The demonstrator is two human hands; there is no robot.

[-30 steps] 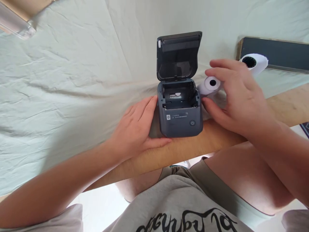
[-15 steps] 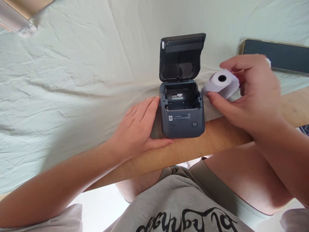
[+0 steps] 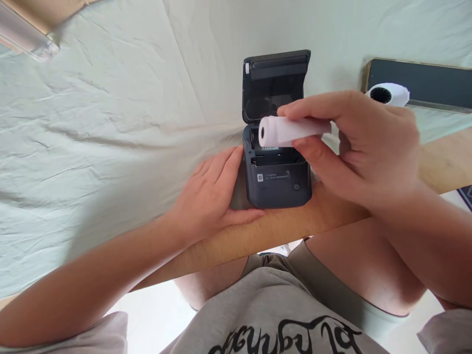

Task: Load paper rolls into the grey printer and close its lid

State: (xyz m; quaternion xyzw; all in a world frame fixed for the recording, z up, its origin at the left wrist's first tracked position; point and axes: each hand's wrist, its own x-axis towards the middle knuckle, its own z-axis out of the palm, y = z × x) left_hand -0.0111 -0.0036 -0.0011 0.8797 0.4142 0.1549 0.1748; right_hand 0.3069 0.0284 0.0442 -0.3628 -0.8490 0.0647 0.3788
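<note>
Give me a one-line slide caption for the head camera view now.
Left hand against the open printer, right hand holding a white paper roll over its compartment.

roll [image 3: 280, 131] part-hid by R hand [image 3: 372, 147] | device txt [image 3: 278, 175] tiny | slab [image 3: 427, 83] cut-off

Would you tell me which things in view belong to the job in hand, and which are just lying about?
In the job:
open dark printer, by the left hand
white roll in the right hand

Apparently lying about:
dark, phone-like slab
second white roll
clear plastic item, top left
</note>
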